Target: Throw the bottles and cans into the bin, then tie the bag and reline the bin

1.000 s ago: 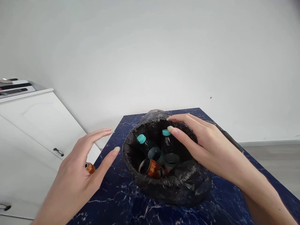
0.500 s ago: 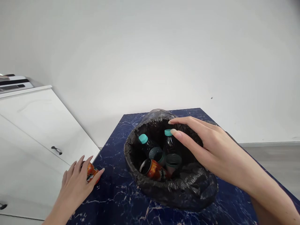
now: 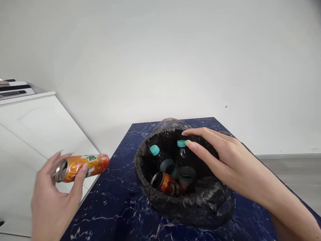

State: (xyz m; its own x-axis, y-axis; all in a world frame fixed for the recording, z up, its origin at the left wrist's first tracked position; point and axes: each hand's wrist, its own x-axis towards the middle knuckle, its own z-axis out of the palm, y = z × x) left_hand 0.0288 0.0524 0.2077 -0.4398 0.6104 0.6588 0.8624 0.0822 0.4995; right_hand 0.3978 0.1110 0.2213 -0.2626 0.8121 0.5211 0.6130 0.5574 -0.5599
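My left hand (image 3: 51, 197) grips an orange soda can (image 3: 82, 166), held sideways in the air left of the dark blue marbled table (image 3: 120, 207). My right hand (image 3: 220, 159) rests with fingers stretched over the far right rim of a bin lined with a black bag (image 3: 190, 204). Inside the bin lie two dark bottles with teal caps (image 3: 154, 150), an orange can (image 3: 167, 183) and other containers. The index fingertip of that hand is beside the second teal cap (image 3: 181, 143).
A white cabinet (image 3: 32, 134) stands to the left of the table, with a dark-and-white appliance (image 3: 13, 88) on top. A plain white wall is behind. Grey floor shows at the right.
My left hand went down to the orange can on the table's left edge, closed on it and lifted it up sideways. My right hand stayed on the bin rim.
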